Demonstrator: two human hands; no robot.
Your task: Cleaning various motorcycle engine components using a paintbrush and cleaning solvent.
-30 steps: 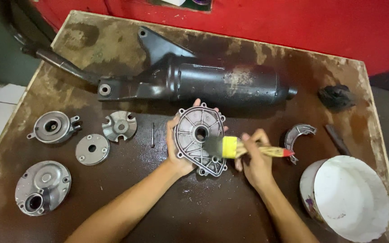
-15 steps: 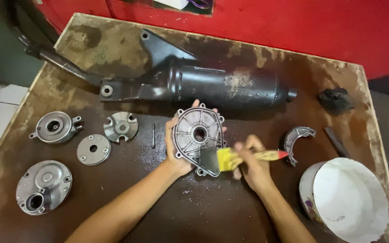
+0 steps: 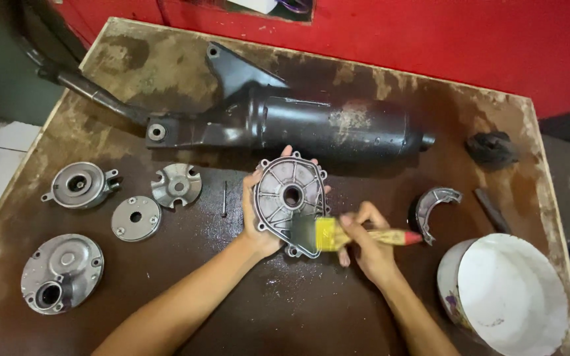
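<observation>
My left hand (image 3: 256, 217) grips a grey cast metal cover (image 3: 290, 201) with a round centre hole, holding it tilted up off the brown table (image 3: 278, 310). My right hand (image 3: 367, 247) holds a paintbrush (image 3: 354, 235) with a yellow ferrule and a red-tipped wooden handle. Its dark bristles rest against the lower right edge of the cover.
A long black exhaust muffler (image 3: 285, 122) lies across the back of the table. Several grey metal parts (image 3: 80, 184) (image 3: 176, 185) (image 3: 136, 217) (image 3: 61, 271) sit on the left, with a thin pin (image 3: 224, 198). A curved brake shoe (image 3: 433, 204), a black lump (image 3: 493, 148) and a white bucket (image 3: 506, 296) are at right.
The brush has slid from the cover's right side down to its lower right edge. My left hand keeps holding the cover in about the same place.
</observation>
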